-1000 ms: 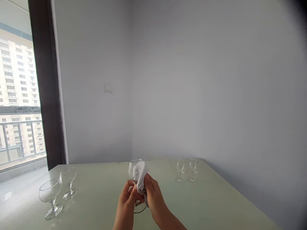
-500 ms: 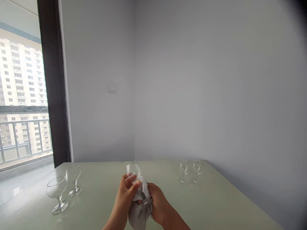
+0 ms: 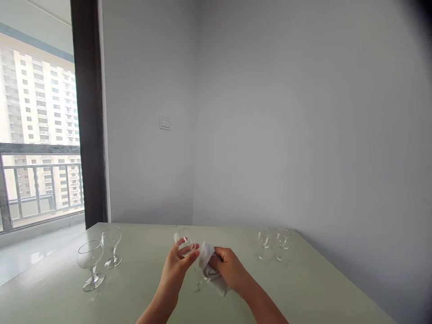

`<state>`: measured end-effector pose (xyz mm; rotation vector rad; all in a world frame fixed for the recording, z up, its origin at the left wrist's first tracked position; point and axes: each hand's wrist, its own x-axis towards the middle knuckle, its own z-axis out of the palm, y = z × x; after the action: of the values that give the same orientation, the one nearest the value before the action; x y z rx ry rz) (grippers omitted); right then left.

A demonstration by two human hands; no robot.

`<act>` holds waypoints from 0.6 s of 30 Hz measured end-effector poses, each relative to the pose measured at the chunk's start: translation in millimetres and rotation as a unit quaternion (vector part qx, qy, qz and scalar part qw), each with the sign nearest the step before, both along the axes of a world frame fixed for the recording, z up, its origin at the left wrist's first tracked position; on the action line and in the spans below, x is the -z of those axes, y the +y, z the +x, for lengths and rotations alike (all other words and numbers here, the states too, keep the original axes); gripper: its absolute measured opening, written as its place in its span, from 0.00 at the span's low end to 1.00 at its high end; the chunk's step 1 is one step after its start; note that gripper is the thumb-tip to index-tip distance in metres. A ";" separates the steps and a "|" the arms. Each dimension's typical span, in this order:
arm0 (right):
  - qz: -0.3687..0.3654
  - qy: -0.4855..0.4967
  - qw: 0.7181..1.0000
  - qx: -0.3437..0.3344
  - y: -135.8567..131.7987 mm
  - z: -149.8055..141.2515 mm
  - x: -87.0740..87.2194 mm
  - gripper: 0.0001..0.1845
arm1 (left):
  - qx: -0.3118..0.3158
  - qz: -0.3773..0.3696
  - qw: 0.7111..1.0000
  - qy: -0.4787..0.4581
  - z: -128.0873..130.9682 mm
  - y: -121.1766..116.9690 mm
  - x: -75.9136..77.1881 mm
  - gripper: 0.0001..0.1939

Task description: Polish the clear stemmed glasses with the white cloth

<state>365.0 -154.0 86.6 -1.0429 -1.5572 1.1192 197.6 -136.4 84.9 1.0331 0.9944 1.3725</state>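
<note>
My left hand (image 3: 177, 269) grips the bowl of a small clear stemmed glass (image 3: 185, 243), held above the pale green table (image 3: 303, 292). Its stem and foot hang down between my hands and are hard to make out. My right hand (image 3: 228, 267) is closed around a bunched white cloth (image 3: 206, 260), just right of the glass and close against its stem.
Two larger stemmed glasses (image 3: 90, 264) (image 3: 112, 247) stand at the table's left. Two small stemmed glasses (image 3: 263, 242) (image 3: 282, 243) stand at the far right near the grey wall. A dark window frame (image 3: 88, 112) and a balcony railing lie to the left.
The cloth came out of the glass bowl and down to the stem, then into my right fist beside the glass. My left hand shifted up from the stem to the bowl. The view panned left.
</note>
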 end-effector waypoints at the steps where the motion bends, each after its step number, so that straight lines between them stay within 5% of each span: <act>1: 0.007 -0.016 1.000 0.026 2.0 6.9 -2.5 0.15 | -0.026 -0.004 1.000 0.004 -2.3 3.0 2.2 0.35; 4: 0.026 -0.015 0.998 0.049 -2.0 22.1 -15.4 0.15 | -0.031 -0.037 0.999 -0.020 -7.8 7.9 7.7 0.32; 7: 0.091 -0.046 0.995 -0.001 -21.5 19.9 -31.4 0.10 | 0.016 -0.071 0.995 -0.067 -7.5 6.8 11.4 0.25; 12: 0.255 -0.206 0.943 -0.064 -45.7 -12.2 -32.2 0.17 | 0.140 -0.136 0.969 -0.151 1.2 -4.6 6.5 0.16; 15: 0.295 -0.178 0.936 -0.067 -45.4 -25.0 -24.8 0.18 | 0.222 -0.190 0.927 -0.236 4.2 -14.8 -3.5 0.16; 18: 0.253 -0.081 0.961 -0.079 -43.0 -26.5 -23.6 0.17 | 0.203 -0.188 0.926 -0.258 5.0 -24.8 -12.6 0.15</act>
<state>338.5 -196.9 110.2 -0.6828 -1.9516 0.6852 202.6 -161.2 97.5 0.5045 0.5706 0.9781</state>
